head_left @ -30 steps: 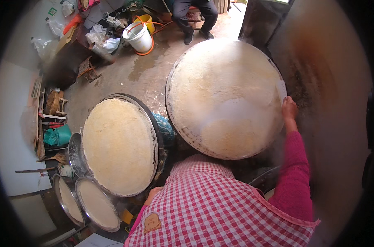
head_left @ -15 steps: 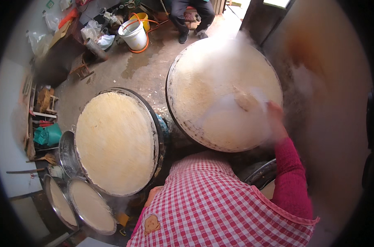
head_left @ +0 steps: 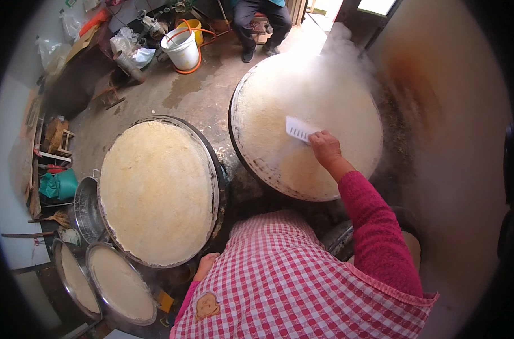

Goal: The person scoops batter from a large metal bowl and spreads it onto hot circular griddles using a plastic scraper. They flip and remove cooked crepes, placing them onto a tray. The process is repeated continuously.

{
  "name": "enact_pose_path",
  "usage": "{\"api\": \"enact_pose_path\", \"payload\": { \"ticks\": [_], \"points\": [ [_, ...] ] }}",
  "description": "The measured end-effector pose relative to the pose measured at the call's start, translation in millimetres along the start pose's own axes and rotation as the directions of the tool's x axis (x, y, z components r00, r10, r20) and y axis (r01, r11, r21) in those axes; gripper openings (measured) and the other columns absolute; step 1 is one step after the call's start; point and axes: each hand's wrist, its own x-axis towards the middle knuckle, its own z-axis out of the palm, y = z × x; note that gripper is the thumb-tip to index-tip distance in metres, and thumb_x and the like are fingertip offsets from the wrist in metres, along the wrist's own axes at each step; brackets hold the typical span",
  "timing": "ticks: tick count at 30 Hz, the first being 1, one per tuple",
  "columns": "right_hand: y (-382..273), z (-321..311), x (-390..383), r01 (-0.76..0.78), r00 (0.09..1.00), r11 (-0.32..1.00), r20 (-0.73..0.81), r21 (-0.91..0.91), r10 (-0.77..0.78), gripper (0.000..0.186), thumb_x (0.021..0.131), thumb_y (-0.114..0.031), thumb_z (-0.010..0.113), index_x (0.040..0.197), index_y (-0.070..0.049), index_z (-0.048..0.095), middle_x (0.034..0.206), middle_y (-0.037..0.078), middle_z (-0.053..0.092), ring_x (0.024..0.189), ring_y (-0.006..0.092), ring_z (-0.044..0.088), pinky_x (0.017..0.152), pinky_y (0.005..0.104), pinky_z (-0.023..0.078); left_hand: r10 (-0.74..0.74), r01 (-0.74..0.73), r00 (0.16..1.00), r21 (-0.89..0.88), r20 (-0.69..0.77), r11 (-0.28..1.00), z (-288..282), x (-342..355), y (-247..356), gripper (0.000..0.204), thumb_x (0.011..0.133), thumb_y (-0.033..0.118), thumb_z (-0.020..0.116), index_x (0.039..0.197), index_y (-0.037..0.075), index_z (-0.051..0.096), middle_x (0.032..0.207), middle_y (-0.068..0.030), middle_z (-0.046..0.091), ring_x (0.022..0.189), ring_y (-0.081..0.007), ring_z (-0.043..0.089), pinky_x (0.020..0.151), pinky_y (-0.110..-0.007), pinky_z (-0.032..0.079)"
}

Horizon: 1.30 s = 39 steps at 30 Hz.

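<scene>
My right hand [head_left: 326, 147] grips a white slotted spatula [head_left: 297, 130] over the large round griddle [head_left: 262, 96] ahead, whose pale, thin layer is partly veiled by steam. My left hand [head_left: 206, 265] is low beside my checked apron, near the lower right edge of a second round griddle [head_left: 154, 186] covered by a cream-coloured sheet; its fingers are curled, and what they hold, if anything, is hidden. Two metal pans of pale batter [head_left: 118, 279] [head_left: 76, 279] and an empty steel basin [head_left: 86, 203] stand at the left. Another dark pan [head_left: 339, 240] is partly hidden under my right arm.
A seated person's dark-trousered legs [head_left: 251, 28] are beyond the far griddle by a doorway. A white bucket [head_left: 180, 53], yellow bucket and orange hose are on the floor. Bags, a wooden stool [head_left: 65, 141], a teal bag [head_left: 56, 183] and a broom line the left wall.
My right hand with the spatula has moved from the griddle's right edge leftward to its middle. Steam has thickened over the far side, and the view has shifted slightly.
</scene>
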Motion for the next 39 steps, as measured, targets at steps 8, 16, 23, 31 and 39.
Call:
{"api": "enact_pose_path", "payload": {
  "ticks": [8,16,23,31,39],
  "points": [
    [52,-39,-70,-0.739,0.657,0.65,0.024,-0.178,0.753,0.012,0.076,-0.019,0.049,0.075,-0.011,0.057,0.081,0.013,0.06,0.074,0.0341,0.057,0.064,0.0435,0.046,0.022,-0.02,0.999,0.064,-0.035,0.998,14,-23,-1,0.026,0.085,0.013,0.048,0.101,-0.003,0.06,0.094,-0.0092,0.064,0.086,-0.015,0.058,0.08,-0.024,0.043],
    [-36,11,-6,-0.374,0.916,0.927,0.14,-0.039,0.376,0.01,0.075,-0.018,0.052,0.075,-0.008,0.055,0.077,0.011,0.058,0.077,0.0301,0.056,0.062,0.0424,0.046,-0.013,0.015,0.998,0.037,-0.063,0.999,8,-24,-4,0.026,0.085,0.014,0.049,0.1,-0.003,0.061,0.091,-0.0083,0.064,0.084,-0.0138,0.058,0.077,-0.024,0.044],
    [-30,-31,-25,-0.235,0.935,0.971,0.264,-0.037,0.236,0.013,0.079,-0.018,0.047,0.074,-0.012,0.057,0.078,0.009,0.06,0.075,0.0309,0.058,0.059,0.0427,0.047,-0.046,0.037,0.995,-0.103,-0.089,0.994,9,-45,12,0.027,0.085,0.016,0.05,0.103,-0.002,0.06,0.093,-0.0074,0.063,0.083,-0.0135,0.057,0.076,-0.025,0.044],
    [-33,-2,-49,-0.509,0.857,0.859,0.059,-0.056,0.511,0.015,0.081,-0.022,0.049,0.08,-0.009,0.057,0.079,0.011,0.058,0.074,0.0329,0.056,0.063,0.0439,0.045,-0.027,0.019,0.994,-0.076,-0.104,0.997,0,-66,10,0.028,0.085,0.017,0.05,0.103,-0.003,0.059,0.095,-0.0091,0.063,0.085,-0.0144,0.058,0.077,-0.025,0.044],
    [-116,-13,-14,-0.266,0.936,0.964,0.246,0.031,0.25,0.016,0.081,-0.025,0.052,0.082,-0.01,0.059,0.081,0.01,0.06,0.075,0.0321,0.057,0.064,0.0417,0.046,-0.045,0.034,0.995,-0.127,-0.084,0.991,-17,-73,0,0.027,0.086,0.017,0.051,0.104,-0.002,0.058,0.093,-0.0072,0.063,0.083,-0.0134,0.058,0.075,-0.025,0.045]
  ]
}}
